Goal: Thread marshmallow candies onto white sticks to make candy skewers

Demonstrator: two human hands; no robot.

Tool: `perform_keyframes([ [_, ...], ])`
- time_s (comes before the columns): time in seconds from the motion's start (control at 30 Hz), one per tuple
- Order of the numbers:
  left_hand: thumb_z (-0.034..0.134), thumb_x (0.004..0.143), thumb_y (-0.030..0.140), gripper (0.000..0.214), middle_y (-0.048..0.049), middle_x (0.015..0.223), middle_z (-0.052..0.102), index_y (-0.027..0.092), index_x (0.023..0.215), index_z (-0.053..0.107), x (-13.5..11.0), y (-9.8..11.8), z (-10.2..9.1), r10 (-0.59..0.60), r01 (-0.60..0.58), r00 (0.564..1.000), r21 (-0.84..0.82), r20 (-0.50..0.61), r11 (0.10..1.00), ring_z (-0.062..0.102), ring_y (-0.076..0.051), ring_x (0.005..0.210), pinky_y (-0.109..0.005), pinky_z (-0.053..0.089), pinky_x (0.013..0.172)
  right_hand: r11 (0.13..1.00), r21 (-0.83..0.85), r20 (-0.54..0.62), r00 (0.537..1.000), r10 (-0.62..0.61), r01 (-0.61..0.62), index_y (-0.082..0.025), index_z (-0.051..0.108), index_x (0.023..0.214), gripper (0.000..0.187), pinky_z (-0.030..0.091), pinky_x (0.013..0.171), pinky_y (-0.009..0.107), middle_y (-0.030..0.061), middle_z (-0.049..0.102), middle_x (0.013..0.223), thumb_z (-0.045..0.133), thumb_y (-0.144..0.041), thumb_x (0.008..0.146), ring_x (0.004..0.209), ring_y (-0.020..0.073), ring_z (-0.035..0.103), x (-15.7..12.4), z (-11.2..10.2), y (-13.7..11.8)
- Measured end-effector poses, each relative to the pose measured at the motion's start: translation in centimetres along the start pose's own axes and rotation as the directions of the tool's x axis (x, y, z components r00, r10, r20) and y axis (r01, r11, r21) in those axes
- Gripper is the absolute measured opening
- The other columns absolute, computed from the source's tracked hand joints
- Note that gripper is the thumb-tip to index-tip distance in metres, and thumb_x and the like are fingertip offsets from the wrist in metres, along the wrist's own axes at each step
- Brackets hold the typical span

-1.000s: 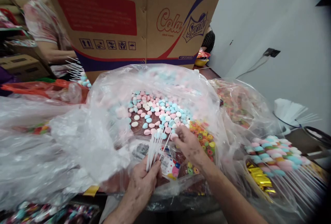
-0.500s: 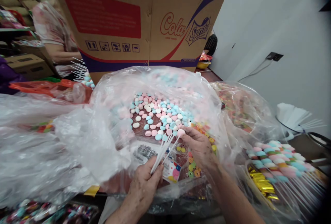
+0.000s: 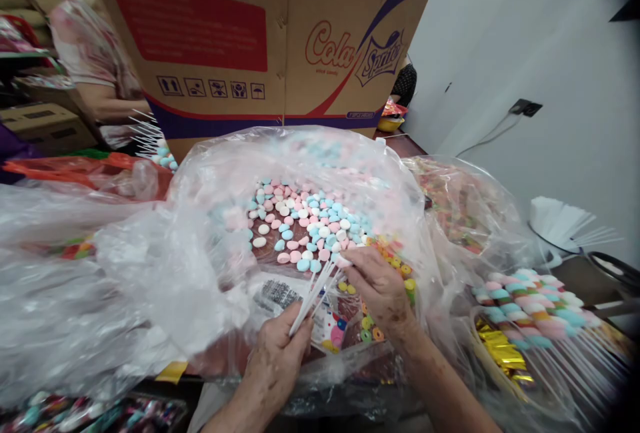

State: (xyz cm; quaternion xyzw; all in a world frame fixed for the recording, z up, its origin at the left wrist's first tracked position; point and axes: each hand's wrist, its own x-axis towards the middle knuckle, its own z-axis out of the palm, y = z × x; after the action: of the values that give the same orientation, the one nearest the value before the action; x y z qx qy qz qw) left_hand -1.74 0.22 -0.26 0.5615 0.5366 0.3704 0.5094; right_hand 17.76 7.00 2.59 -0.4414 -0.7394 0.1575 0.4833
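Observation:
My left hand (image 3: 280, 347) is closed round a bundle of thin white sticks (image 3: 311, 301), their tips pointing up and away from me. With thumb and fingers, my right hand (image 3: 383, 289) pinches a pale pink-white marshmallow (image 3: 341, 261) at the tip of one stick. How far the stick goes into it is hidden by the fingers. Just beyond the hands, loose pink, blue and white marshmallows (image 3: 330, 225) lie inside a large clear plastic bag (image 3: 210, 173). Small ring-shaped gummies (image 3: 367, 335) are below my right hand, and a printed label (image 3: 278, 290) lies left of the sticks.
A tall cardboard box (image 3: 215, 33) stands behind the bag. Finished candy skewers (image 3: 535, 306) lie at right, near gold ties (image 3: 503, 353) and a bunch of white sticks (image 3: 560, 219). Crumpled plastic (image 3: 60, 306) covers the left. Another person's arm (image 3: 110, 107) shows behind, at left.
My right hand has brought the marshmallow slightly left, closer against the stick tips. My left hand keeps its hold on the sticks. The whole view has shifted a little.

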Motion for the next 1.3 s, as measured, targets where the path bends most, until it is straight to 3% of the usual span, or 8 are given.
perform_keyframes([
  [0.47, 0.050, 0.089, 0.039, 0.030, 0.0045, 0.055, 0.050, 0.020, 0.068, 0.060, -0.4, -0.4, 0.3, 0.044, -0.043, 0.994, 0.008, -0.097, 0.999, 0.046, -0.016, 0.054, -0.026, 0.034, 0.054, 0.998, -0.035, -0.007, 0.999, -0.047, 0.047, -0.024, 0.072, 0.112, 0.027, 0.056, 0.078, 0.027, 0.0061, 0.067, 0.093, 0.053, -0.020, 0.093, 0.085, 0.0169, 0.066, -1.2, 1.8, -0.8],
  [0.67, 0.052, 0.087, 0.039, 0.035, 0.0035, 0.052, 0.053, 0.021, 0.057, 0.054, 0.0, -0.9, 0.1, 0.023, -0.026, 0.989, -0.016, -0.149, 1.000, 0.047, -0.015, 0.050, -0.025, 0.034, 0.050, 0.999, -0.006, 0.220, 0.974, 0.052, -0.052, -0.030, 0.071, 0.114, 0.030, 0.057, 0.079, 0.033, 0.0064, 0.068, 0.095, 0.048, -0.027, 0.095, 0.088, 0.0214, 0.067, -2.6, 3.4, -3.2],
  [0.77, 0.054, 0.086, 0.041, 0.031, 0.0031, 0.052, 0.056, 0.020, 0.064, 0.060, 0.2, -1.1, -0.1, -0.005, 0.000, 0.991, -0.040, -0.133, 0.999, 0.049, -0.015, 0.050, -0.025, 0.036, 0.050, 0.996, -0.037, 0.228, 0.970, 0.083, -0.077, -0.027, 0.065, 0.122, 0.031, 0.055, 0.086, 0.033, 0.0062, 0.069, 0.106, 0.048, -0.026, 0.096, 0.095, 0.0205, 0.066, -2.1, 1.8, -2.7],
  [0.87, 0.055, 0.086, 0.042, 0.029, 0.0046, 0.049, 0.054, 0.019, 0.071, 0.064, 0.1, -0.9, 0.0, -0.051, 0.038, 0.990, -0.100, -0.133, 0.994, 0.045, -0.014, 0.046, -0.024, 0.033, 0.047, 0.945, -0.302, 0.152, 0.972, 0.181, -0.129, -0.021, 0.064, 0.120, 0.031, 0.053, 0.082, 0.034, 0.0071, 0.069, 0.101, 0.047, -0.023, 0.094, 0.088, 0.0202, 0.064, -0.7, -1.8, -0.6],
  [0.97, 0.057, 0.086, 0.038, 0.028, 0.0047, 0.049, 0.053, 0.018, 0.068, 0.063, 0.1, -0.7, 0.2, -0.048, 0.034, 0.990, -0.101, -0.134, 0.994, 0.045, -0.013, 0.046, -0.023, 0.033, 0.047, 0.778, -0.628, 0.319, 0.915, 0.246, 0.010, -0.018, 0.069, 0.100, 0.024, 0.048, 0.081, 0.035, 0.0092, 0.067, 0.093, 0.047, -0.014, 0.092, 0.090, 0.0234, 0.060, 0.4, -4.6, 1.6],
  [1.1, 0.058, 0.085, 0.039, 0.027, 0.0044, 0.053, 0.056, 0.016, 0.088, 0.070, 0.1, -0.9, 0.4, -0.044, 0.025, 0.988, -0.128, -0.146, 0.991, 0.046, -0.013, 0.047, -0.023, 0.033, 0.045, 0.642, -0.742, 0.489, 0.811, 0.320, 0.194, -0.017, 0.067, 0.087, 0.020, 0.045, 0.078, 0.032, 0.0091, 0.066, 0.087, 0.051, -0.004, 0.085, 0.085, 0.0229, 0.059, 0.5, -4.9, 2.9],
  [1.2, 0.059, 0.084, 0.042, 0.027, 0.0049, 0.050, 0.054, 0.016, 0.081, 0.068, 0.1, -1.0, 0.3, -0.058, 0.039, 0.986, -0.123, -0.158, 0.992, 0.043, -0.012, 0.044, -0.022, 0.030, 0.043, 0.651, -0.738, 0.464, 0.833, 0.303, 0.175, -0.017, 0.062, 0.083, 0.020, 0.042, 0.074, 0.031, 0.0086, 0.065, 0.086, 0.049, -0.003, 0.085, 0.083, 0.0220, 0.058, 0.3, -4.4, 3.1],
  [1.3, 0.059, 0.084, 0.043, 0.029, 0.0045, 0.050, 0.054, 0.018, 0.069, 0.064, 0.0, -0.8, 0.1, -0.071, 0.057, 0.988, -0.100, -0.138, 0.993, 0.043, -0.012, 0.045, -0.022, 0.030, 0.044, 0.754, -0.653, 0.385, 0.889, 0.248, 0.073, -0.019, 0.057, 0.079, 0.017, 0.041, 0.069, 0.030, 0.0059, 0.063, 0.081, 0.046, -0.009, 0.089, 0.075, 0.0197, 0.056, 0.1, -4.1, 2.7],
])
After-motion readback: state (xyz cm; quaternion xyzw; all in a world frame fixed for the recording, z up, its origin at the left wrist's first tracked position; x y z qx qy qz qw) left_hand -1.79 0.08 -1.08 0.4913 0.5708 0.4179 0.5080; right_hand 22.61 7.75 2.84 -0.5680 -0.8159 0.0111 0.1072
